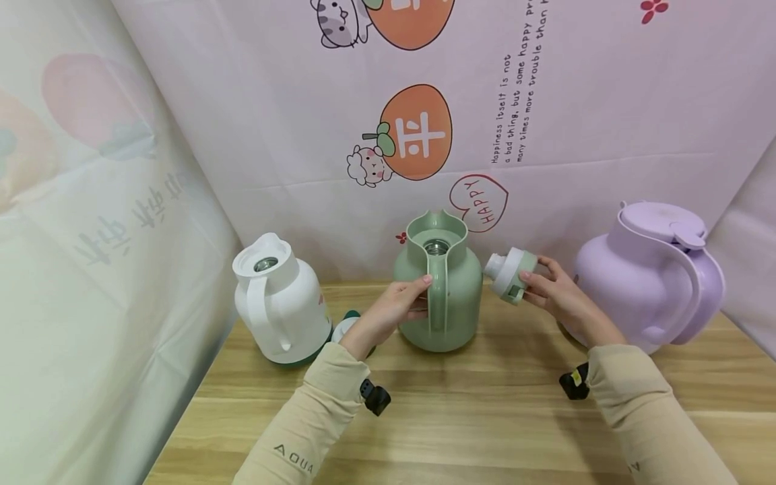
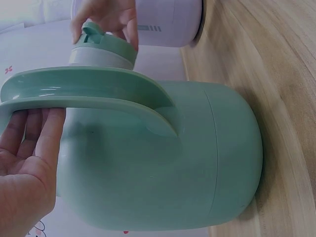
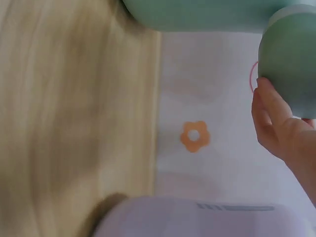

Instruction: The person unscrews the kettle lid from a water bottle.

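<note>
A green vacuum jug stands upright on the table with its mouth uncovered. My left hand grips the jug's handle, thumb on top and fingers behind it; the left wrist view shows these fingers passing under the handle. To the right of the jug, my right hand holds a green-and-white stopper lid in the air, tilted with its narrow white end toward the jug. In the right wrist view the fingers touch the green top of the lid. Lid and jug are apart.
On the left stands a white jug with its mouth uncovered. A white-and-green lid lies beside it, partly hidden by my left wrist. A purple jug with its lid on stands at the right. A printed cloth hangs behind the wooden table.
</note>
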Demonstrator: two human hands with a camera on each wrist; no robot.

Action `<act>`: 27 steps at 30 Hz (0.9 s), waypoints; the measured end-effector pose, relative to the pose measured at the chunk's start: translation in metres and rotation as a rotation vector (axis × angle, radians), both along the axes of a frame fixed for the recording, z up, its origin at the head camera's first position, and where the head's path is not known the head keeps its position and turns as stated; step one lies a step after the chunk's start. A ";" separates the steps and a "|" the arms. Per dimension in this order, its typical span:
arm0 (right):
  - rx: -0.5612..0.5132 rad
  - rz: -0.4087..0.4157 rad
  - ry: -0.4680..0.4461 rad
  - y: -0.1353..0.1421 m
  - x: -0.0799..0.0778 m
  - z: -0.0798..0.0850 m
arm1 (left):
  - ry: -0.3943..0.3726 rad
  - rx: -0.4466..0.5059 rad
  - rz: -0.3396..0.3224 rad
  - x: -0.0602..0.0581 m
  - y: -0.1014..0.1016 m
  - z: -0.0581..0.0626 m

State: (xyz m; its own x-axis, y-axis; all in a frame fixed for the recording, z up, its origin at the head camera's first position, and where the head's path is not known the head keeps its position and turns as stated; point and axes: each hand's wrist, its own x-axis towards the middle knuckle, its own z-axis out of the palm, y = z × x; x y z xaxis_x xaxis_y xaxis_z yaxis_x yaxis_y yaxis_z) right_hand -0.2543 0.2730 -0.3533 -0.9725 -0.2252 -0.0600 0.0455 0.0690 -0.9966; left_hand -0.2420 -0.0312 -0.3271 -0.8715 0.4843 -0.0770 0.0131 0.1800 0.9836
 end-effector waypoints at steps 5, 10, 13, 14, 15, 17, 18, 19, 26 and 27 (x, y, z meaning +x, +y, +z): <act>-0.221 0.043 -0.015 0.003 0.000 -0.013 | -0.001 -0.003 0.000 0.000 0.000 0.001; -0.245 0.066 0.010 0.000 0.000 -0.020 | 0.002 -0.010 -0.003 0.001 0.000 0.001; -0.215 0.048 0.006 -0.004 0.001 -0.018 | -0.001 -0.013 0.001 0.001 0.000 0.002; -0.203 0.041 0.002 -0.005 0.001 -0.018 | -0.001 -0.012 0.000 0.001 0.000 0.002; -0.194 0.034 -0.002 -0.006 0.000 -0.017 | 0.000 -0.013 -0.001 0.001 0.000 0.002; -0.182 0.020 -0.012 -0.007 0.000 -0.017 | 0.002 -0.014 -0.002 0.001 0.000 0.002; -0.176 0.013 -0.018 -0.007 0.000 -0.017 | 0.003 -0.013 -0.004 0.001 0.000 0.002; -0.172 0.010 -0.026 -0.007 0.000 -0.018 | 0.004 -0.013 -0.005 0.001 0.000 0.002; -0.174 0.001 -0.106 -0.004 -0.002 -0.032 | -0.001 -0.005 -0.008 0.001 0.000 0.002; -0.172 0.000 -0.116 -0.003 -0.002 -0.035 | 0.001 -0.004 -0.008 0.001 -0.001 0.001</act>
